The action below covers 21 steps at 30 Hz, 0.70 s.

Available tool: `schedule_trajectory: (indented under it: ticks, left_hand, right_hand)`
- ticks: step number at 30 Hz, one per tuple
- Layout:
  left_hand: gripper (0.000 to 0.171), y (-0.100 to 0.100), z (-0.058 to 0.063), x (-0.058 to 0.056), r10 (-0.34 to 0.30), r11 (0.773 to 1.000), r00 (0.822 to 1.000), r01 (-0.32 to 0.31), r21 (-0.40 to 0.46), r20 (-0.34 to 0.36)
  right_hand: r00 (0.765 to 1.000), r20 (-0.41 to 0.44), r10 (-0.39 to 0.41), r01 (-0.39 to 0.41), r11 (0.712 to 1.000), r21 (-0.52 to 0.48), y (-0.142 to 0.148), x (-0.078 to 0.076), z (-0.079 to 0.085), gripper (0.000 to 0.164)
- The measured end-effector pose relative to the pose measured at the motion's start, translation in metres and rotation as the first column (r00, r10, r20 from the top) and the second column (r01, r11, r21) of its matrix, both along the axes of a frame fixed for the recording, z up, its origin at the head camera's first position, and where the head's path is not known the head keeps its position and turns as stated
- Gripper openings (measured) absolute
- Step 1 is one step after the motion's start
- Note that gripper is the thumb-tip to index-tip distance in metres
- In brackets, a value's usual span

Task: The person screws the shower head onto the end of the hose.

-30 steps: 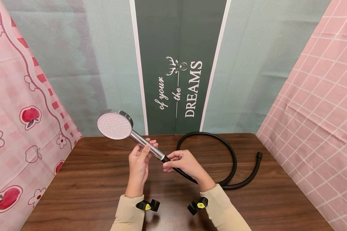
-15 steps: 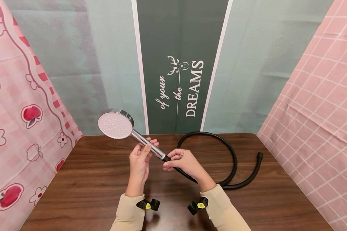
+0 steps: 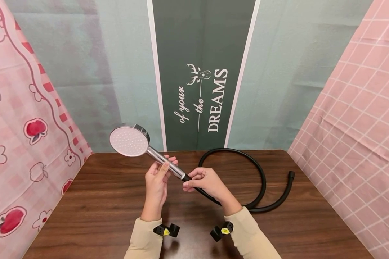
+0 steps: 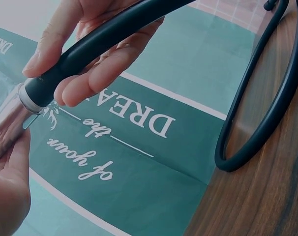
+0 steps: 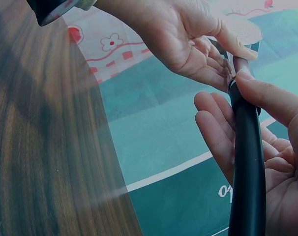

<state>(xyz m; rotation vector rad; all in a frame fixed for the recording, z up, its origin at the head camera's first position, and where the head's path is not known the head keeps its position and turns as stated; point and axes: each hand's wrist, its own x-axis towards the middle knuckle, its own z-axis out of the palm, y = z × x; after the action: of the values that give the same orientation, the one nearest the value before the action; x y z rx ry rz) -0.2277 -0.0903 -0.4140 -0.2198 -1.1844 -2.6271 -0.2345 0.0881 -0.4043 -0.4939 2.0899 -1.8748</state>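
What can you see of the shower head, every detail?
The shower head has a round, pale face dotted with nubs, a shiny chrome-looking rim and a slim matching handle ending in a white ring. It slants above the table, face end leftward. The left hand holds the handle; the black hose, pinched by the right hand, meets the ring.

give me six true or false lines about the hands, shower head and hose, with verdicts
1. The left hand holds the shower head by its handle. True.
2. The hands both rest flat on the tabletop. False: both are raised above it.
3. The right hand grips the hose close to the handle. True.
4. The hose is white. False: it is black.
5. The hose's free end lies on the wooden table. True.
6. The shower head is square-faced. False: it is round.
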Motion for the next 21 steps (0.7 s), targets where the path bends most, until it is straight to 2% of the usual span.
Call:
schedule_trajectory:
  ticks: [21]
  left_hand:
    - [0.014, 0.0007, -0.0006, -0.0001, 0.004, 1.000, 1.000, -0.004, 0.008, 0.001]
  right_hand:
    - [1.000, -0.013, 0.007, -0.007, 1.000, -0.011, 0.0003, -0.0002, -0.0007, 0.030]
